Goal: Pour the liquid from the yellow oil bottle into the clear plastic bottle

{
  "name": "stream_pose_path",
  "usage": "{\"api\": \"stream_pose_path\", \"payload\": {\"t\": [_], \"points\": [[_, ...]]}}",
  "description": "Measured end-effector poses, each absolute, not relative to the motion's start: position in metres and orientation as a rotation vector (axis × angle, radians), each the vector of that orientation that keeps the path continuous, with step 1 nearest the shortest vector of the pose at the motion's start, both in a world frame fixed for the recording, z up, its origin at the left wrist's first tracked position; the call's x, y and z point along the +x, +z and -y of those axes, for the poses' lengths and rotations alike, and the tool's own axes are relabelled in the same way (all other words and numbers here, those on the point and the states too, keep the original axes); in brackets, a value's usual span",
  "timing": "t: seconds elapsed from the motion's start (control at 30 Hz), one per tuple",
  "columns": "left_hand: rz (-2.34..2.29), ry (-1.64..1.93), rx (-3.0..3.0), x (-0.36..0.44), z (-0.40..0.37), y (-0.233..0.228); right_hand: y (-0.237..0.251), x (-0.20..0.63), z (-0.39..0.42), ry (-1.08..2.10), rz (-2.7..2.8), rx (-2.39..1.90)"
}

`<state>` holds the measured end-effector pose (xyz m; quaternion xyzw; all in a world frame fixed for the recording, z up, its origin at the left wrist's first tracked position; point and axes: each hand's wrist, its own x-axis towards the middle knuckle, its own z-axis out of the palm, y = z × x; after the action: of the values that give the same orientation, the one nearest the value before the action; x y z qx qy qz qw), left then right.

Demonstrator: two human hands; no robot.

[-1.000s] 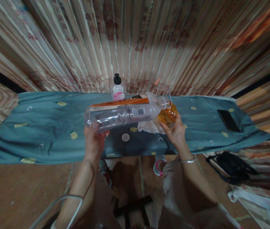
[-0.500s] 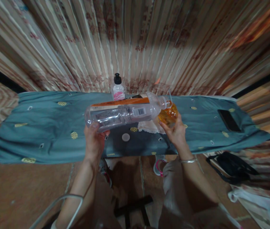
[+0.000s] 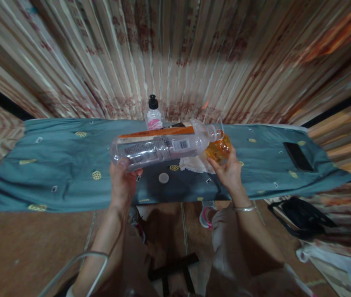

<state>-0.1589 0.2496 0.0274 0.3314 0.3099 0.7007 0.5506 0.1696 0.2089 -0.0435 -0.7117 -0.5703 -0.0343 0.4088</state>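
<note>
My left hand (image 3: 122,181) grips the clear bottle (image 3: 160,147) sideways above the counter (image 3: 54,165), its neck meeting the amber jar (image 3: 219,149) clasped in my right hand (image 3: 229,173).

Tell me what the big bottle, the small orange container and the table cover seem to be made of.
Big bottle, in the left hand: clear glossy plastic, probably; see-through wall, printed label with barcode.
Small orange container, in the right hand: clear glass or plastic, cannot tell which; amber contents show through.
Table cover: matte teal woven cloth with yellow motifs; it creases and drapes.
</note>
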Motion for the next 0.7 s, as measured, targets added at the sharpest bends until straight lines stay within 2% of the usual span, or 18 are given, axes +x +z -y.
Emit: {"api": "stream_pose_path", "payload": {"t": [0.7], "points": [[-0.743,1.64,0.77,-0.1603,-0.2495,0.0274,-0.0431,0.1685,-0.2089,-0.069,1.415,-1.786]]}}
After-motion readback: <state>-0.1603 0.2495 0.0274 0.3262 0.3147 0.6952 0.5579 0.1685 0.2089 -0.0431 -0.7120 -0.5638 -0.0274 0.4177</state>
